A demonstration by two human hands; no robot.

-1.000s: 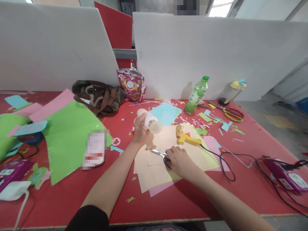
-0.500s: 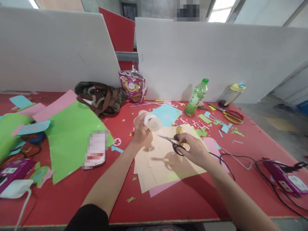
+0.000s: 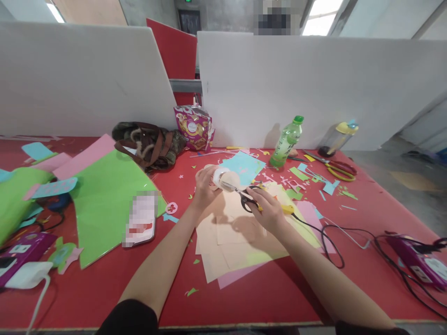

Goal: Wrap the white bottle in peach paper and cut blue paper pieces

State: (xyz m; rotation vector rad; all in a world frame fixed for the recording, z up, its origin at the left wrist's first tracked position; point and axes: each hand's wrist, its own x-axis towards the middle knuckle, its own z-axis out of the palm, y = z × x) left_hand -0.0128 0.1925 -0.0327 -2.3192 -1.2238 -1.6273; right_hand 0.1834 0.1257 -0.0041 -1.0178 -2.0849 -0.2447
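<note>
Scissors sit in our right hand in the head view, its fingers closed around the black handles; we cannot tell exactly how each finger passes through the loops. The blades point toward our left hand, whose fingers are clamped around the side of a pale cylinder, above the cream sheets. We hold the cylinder tilted, its end facing the blades, probably so that the end stays within reach and our left fingers keep behind the rim. The blade tips overlap that end; whether they touch it or hang just in front, we cannot tell. Our grip near the pivot looks meant for fine control.

The yellow glue gun lies partly hidden behind our right hand, near enough to be bumped, we judge, and its black cable runs off to the purple power strip at the right. Beyond our hands are blue paper and scattered scraps, then a green bottle and a shaker near the white panel. A snack bag and a cloth bag stand behind on the left. A phone rests partly on the green sheet, well clear of our left forearm.
</note>
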